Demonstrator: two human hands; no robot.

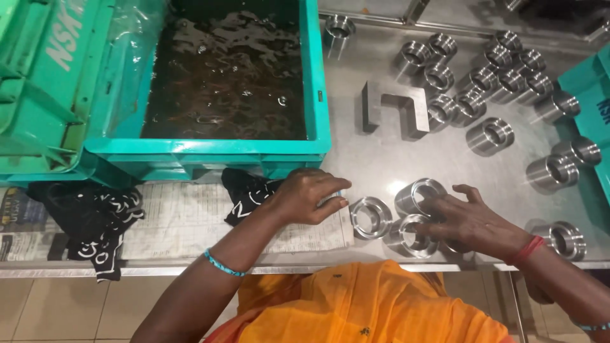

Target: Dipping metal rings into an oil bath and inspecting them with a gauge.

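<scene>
Teal crate [314, 95] w/ dark liquid; L hand [311, 197] curled, empty; R hand [470, 219] grips steel rings [416, 216].

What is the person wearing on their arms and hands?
Both arms are bare, no sleeves or gloves. The left hand has a thin turquoise beaded bangle on its forearm. The right hand has a red thread band at the wrist.
</scene>
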